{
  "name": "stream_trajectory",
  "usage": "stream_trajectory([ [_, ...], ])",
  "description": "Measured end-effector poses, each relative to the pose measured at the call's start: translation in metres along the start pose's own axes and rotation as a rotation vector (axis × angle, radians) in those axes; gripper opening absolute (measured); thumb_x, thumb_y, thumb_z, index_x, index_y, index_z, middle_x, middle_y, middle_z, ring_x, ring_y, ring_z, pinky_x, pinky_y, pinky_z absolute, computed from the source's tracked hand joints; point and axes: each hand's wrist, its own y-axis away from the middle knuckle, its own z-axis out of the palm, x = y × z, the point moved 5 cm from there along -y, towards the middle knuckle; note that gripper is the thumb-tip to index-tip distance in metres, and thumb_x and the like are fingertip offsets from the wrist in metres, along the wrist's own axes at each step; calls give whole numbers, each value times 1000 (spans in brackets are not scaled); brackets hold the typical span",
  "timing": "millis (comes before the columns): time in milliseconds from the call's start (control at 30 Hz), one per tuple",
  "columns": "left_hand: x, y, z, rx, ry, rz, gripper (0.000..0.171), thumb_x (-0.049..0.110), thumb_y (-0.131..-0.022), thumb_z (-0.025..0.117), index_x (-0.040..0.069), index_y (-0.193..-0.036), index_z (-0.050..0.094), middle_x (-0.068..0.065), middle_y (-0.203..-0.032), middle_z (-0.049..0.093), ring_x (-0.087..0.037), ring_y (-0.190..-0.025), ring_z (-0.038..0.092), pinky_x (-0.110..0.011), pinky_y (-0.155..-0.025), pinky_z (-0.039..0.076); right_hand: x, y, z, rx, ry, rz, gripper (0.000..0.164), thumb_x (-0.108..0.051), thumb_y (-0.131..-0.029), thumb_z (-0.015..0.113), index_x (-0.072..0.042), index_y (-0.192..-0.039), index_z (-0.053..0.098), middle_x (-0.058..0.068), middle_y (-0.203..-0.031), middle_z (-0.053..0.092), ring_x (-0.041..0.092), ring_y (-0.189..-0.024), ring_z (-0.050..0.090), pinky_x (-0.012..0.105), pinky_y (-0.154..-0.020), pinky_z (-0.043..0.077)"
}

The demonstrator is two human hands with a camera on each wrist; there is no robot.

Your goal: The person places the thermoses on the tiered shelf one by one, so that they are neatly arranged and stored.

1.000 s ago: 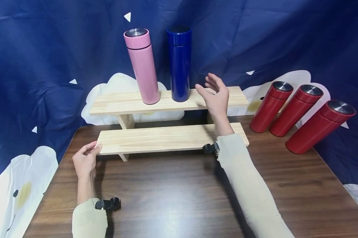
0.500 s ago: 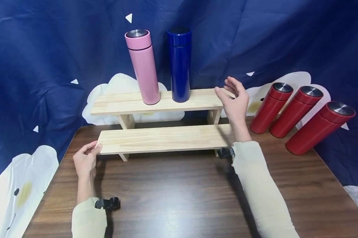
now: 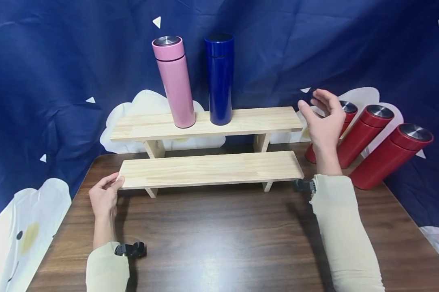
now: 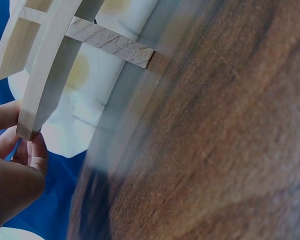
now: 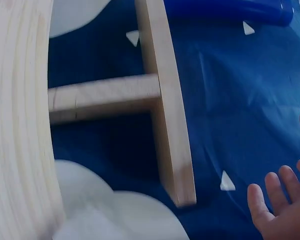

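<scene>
My left hand (image 3: 104, 195) pinches the left end of the lower board of a two-tier wooden shelf (image 3: 208, 170); in the left wrist view its thumb and fingers lie on both faces of the board end (image 4: 32, 115). My right hand (image 3: 326, 121) is in the air beyond the shelf's right end, fingers spread in a loose curve around nothing. It overlaps the leftmost red thermos bottle (image 3: 310, 154) in the head view. On the upper board stand a pink thermos bottle (image 3: 174, 85) and a dark blue thermos bottle (image 3: 220, 81), both upright.
Two more red thermos bottles, a middle one (image 3: 363, 136) and a right one (image 3: 390, 156), stand at the table's right side. Behind the brown wooden table (image 3: 204, 239) hangs a blue patterned cloth (image 3: 77, 61). The shelf's legs (image 3: 261, 142) stand on the table.
My right hand has moved right, from beside the blue thermos bottle, past the shelf's end, to in front of the red bottles. The left hand stays on the lower board.
</scene>
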Motion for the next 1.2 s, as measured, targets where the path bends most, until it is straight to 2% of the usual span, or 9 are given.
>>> stream_trajectory([
  [167, 4, -1, -2, -6, -21, 7, 29, -1, -83, 80, -4, -112, 75, 9, -80, 67, -8, -81, 61, -11, -68, 49, 8, -8, -22, 59, 13, 28, 45, -11, -78, 85, -11, -121, 71, 6, -115, 69, 18, -102, 63, 24, -85, 47],
  [300, 1, 1, -4, -7, -35, 1, 30, -1, -83, 80, -3, -113, 75, 10, -80, 66, -7, -80, 61, -11, -68, 49, 10, -13, -38, 81, 72, 31, 45, -10, -78, 84, -13, -121, 71, 3, -113, 69, 15, -99, 64, 22, -87, 51],
  [400, 1, 2, -7, 4, -25, 17, 29, -2, -83, 79, -4, -112, 74, 10, -80, 66, -6, -79, 61, -11, -68, 49, 8, -17, -48, 90, 102, 24, 44, -9, -79, 82, -14, -121, 71, 0, -112, 68, 14, -100, 63, 23, -88, 51],
  [533, 2, 1, -6, -6, -10, 20, 30, -3, -83, 79, -5, -113, 74, 9, -81, 67, -6, -78, 62, -11, -67, 49, 1, -21, -63, 125, 85, 35, 43, -6, -79, 80, -15, -120, 71, -2, -111, 67, 13, -100, 62, 22, -87, 48],
  [667, 3, 1, -2, -15, -9, 18, 31, -3, -83, 79, -7, -113, 73, 9, -81, 67, -6, -78, 62, -11, -67, 49, -13, -23, -80, 172, 121, 49, 43, -5, -80, 79, -15, -120, 71, -2, -114, 68, 11, -102, 63, 21, -91, 48],
  [800, 1, 2, -3, -14, -2, 13, 32, -3, -83, 79, -7, -113, 73, 8, -80, 66, -6, -77, 62, -11, -66, 49, -22, -26, -97, 218, 184, 27, 43, -6, -80, 79, -14, -121, 71, -2, -115, 68, 9, -103, 63, 23, -94, 48],
  [967, 1, 1, -5, -5, 3, 2, 31, -3, -83, 80, -5, -113, 74, 8, -80, 67, -7, -78, 62, -11, -66, 49, -16, -31, -121, 261, 204, 72, 44, -7, -82, 81, -17, -124, 69, -4, -120, 65, 8, -110, 60, 23, -102, 44],
  [1133, 3, 0, -3, -9, -7, -1, 32, -1, -84, 79, -5, -115, 73, 7, -83, 66, -8, -82, 61, -11, -69, 49, -13, -31, -138, 280, 274, 63, 43, -10, -84, 79, -18, -125, 67, -6, -121, 64, 7, -113, 58, 23, -102, 41],
  [1200, 3, 1, -2, -10, -11, 0, 32, -1, -84, 79, -5, -115, 73, 7, -83, 66, -8, -82, 61, -11, -69, 49, -13, -31, -144, 294, 249, 80, 44, -8, -84, 79, -18, -124, 67, -6, -122, 64, 7, -113, 58, 22, -102, 40],
])
